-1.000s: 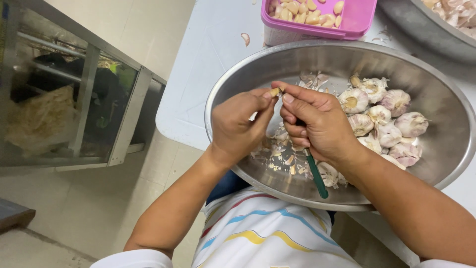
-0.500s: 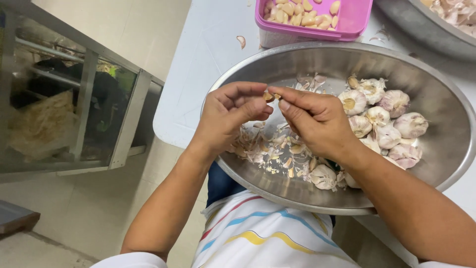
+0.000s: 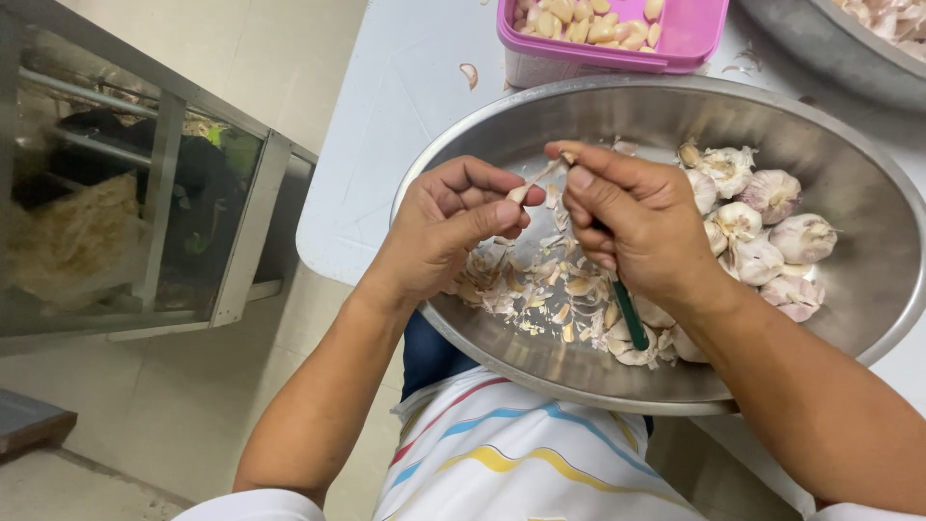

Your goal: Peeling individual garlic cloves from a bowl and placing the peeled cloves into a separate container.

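Observation:
My left hand (image 3: 449, 232) pinches a small garlic clove (image 3: 519, 193) over the near side of a large steel bowl (image 3: 540, 125). A strip of papery skin (image 3: 543, 174) stretches from the clove to the fingertips of my right hand (image 3: 637, 227). That hand also grips a small knife with a green handle (image 3: 629, 314), the handle sticking out below the palm; its blade is hidden. Loose skins and peelings (image 3: 550, 289) lie on the bowl's bottom under both hands. Whole garlic heads (image 3: 762, 227) are piled at the bowl's right side.
A pink plastic tub (image 3: 694, 39) with peeled cloves stands behind the bowl on the white table (image 3: 405, 106). Another steel bowl (image 3: 830, 48) sits at the top right. A metal-framed glass cabinet (image 3: 145, 193) stands to the left over a tiled floor.
My hands have drawn slightly apart, pulling a strip of skin away from the clove. The knife's green handle shows again below my right palm.

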